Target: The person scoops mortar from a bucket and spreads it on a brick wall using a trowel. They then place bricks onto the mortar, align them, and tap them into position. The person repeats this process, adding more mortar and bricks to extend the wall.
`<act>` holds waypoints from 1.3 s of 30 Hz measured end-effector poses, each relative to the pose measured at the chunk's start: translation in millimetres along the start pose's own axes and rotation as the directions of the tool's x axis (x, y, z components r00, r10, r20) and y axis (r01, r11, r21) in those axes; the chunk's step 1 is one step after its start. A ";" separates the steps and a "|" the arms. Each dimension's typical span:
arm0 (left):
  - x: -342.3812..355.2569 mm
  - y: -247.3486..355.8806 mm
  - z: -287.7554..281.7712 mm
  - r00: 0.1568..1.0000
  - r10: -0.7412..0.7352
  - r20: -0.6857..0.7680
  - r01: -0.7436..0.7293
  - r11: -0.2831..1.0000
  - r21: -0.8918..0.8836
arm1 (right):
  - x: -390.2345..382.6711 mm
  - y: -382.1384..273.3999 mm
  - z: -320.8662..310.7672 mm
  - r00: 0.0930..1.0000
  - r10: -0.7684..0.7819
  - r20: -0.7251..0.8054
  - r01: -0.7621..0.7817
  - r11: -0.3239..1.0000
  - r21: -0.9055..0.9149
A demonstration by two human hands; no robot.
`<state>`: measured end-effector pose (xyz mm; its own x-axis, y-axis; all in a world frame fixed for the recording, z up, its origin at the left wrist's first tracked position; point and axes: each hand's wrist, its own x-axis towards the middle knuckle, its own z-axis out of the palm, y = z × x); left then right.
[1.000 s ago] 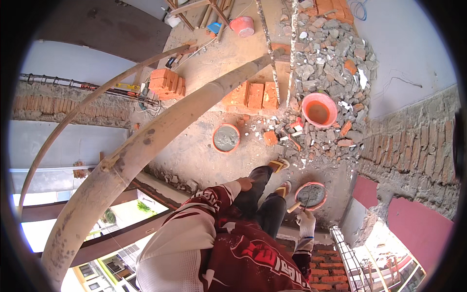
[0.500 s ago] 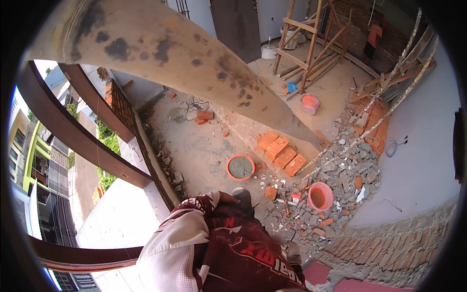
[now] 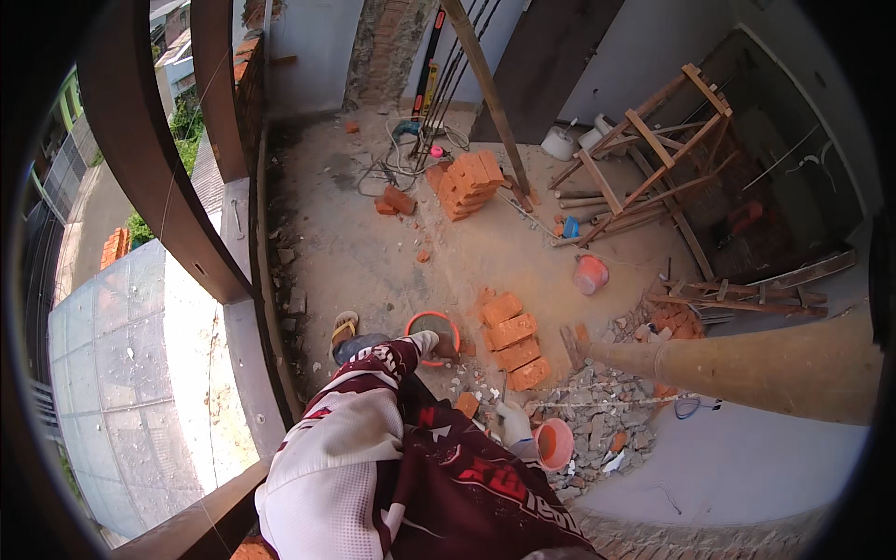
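My left hand (image 3: pixel 446 348) reaches down to the right side of an orange-rimmed basin (image 3: pixel 409 327) of grey mortar, at or over its rim. My forearm and sleeve cover part of the basin, and the fingers are too small and dark to read. My right hand (image 3: pixel 512 425), in a pale glove, is low over the rubble, left of a pink bucket (image 3: pixel 556 444). It looks closed, with a thin dark thing (image 3: pixel 507 383) standing up just beyond it; its kind does not show. Several orange bricks (image 3: pixel 511 332) lie in a row ahead of my hands.
Broken rubble (image 3: pixel 597 411) spreads on the right, crossed by a rope (image 3: pixel 616 403). A thick post (image 3: pixel 747 369) slants in from the right. Farther off are a brick stack (image 3: pixel 467 185), a pink bucket (image 3: pixel 590 275) and a wooden trestle (image 3: pixel 644 149). An open framed edge (image 3: pixel 252 364) runs along the left.
The view has swung, and the post has shifted from upper left to the right. I have bent lower; my left hand has reached to the basin, and my gloved right hand has come into view over the rubble.
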<state>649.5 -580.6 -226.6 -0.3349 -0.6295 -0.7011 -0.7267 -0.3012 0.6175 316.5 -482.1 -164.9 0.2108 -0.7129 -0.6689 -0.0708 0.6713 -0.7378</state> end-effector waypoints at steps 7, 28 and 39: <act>-57.2 -15.7 -128.4 0.972 0.215 0.093 -0.101 0.742 -0.663 | 106.3 -149.6 222.3 0.989 -0.145 -0.016 0.142 0.984 -0.104; -57.9 -310.7 -302.0 0.759 -0.623 -0.191 -0.420 -0.245 -0.874 | 488.1 -321.4 484.6 0.964 0.034 0.263 0.202 0.545 -0.814; 18.2 -351.2 -311.4 0.410 -0.893 0.188 -0.601 -0.419 -0.681 | 900.3 -322.7 612.4 0.917 0.137 0.375 0.394 -0.155 -0.906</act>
<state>1085.3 -709.3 -345.2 0.3990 0.1455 -0.9053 0.9139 0.0169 0.4055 1126.2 -1216.3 -473.2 0.5495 -0.4851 -0.6802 -0.7892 -0.5687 -0.2319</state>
